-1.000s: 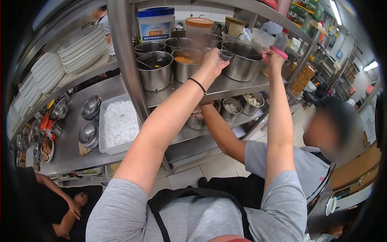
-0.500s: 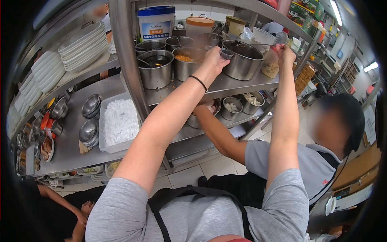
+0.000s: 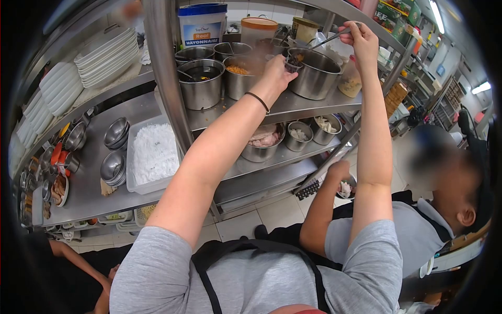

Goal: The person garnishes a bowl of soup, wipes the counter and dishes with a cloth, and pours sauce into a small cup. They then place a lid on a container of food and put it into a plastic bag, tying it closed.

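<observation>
My left hand (image 3: 277,74) holds a small clear plastic cup (image 3: 294,65) beside the rim of a large steel pot (image 3: 317,83) on the upper shelf. Dark contents show in the cup. Raised above the pot's far right side, my right hand (image 3: 362,41) grips the end of a long-handled metal spoon (image 3: 331,38). The spoon slants down to the left toward the cup, and its bowl is hard to make out there. Just left of my left hand stand a pot of orange bits (image 3: 238,79) and a pot of dark liquid (image 3: 201,90).
A mayonnaise tub (image 3: 203,27) stands behind the pots. Below are pots of raw meat (image 3: 264,140) and white pieces (image 3: 299,137). A co-worker (image 3: 384,235) close on my right holds a bowl (image 3: 347,187). A tray of white powder (image 3: 155,157) and plates (image 3: 107,57) are at left.
My right hand has risen, bringing the spoon up and across to the cup. Dark contents now show in the cup. The co-worker's arm has drawn back from the meat pot.
</observation>
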Demonstrator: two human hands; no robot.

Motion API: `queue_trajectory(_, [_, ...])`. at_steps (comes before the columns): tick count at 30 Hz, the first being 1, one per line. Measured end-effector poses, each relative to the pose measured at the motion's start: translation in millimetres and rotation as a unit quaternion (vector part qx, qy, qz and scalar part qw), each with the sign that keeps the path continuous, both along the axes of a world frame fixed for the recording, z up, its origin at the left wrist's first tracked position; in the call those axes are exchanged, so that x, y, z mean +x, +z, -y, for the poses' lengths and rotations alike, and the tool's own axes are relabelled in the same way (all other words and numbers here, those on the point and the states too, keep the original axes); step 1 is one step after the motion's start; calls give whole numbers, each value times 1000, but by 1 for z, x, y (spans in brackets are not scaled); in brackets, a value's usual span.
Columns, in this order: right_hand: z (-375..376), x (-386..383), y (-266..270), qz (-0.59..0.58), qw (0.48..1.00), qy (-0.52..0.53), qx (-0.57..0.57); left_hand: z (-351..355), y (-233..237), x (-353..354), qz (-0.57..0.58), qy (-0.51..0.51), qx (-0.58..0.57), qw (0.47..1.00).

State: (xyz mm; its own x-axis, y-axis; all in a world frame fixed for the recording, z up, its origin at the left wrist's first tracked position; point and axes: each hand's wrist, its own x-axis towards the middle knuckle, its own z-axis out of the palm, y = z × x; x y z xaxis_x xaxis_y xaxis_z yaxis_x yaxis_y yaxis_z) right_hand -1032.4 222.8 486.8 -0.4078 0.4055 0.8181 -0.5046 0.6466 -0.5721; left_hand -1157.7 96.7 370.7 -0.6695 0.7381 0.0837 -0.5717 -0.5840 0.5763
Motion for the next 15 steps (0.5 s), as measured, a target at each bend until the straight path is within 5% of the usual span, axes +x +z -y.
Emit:
queue_trajectory(6, [-3,9,3,-12,1000,-3,18,4,1,4,2,5,9,1000])
queue_trajectory(15, [-67,-3,-36,-17,990,-91,-105,8,3,11,18,14,11,1000])
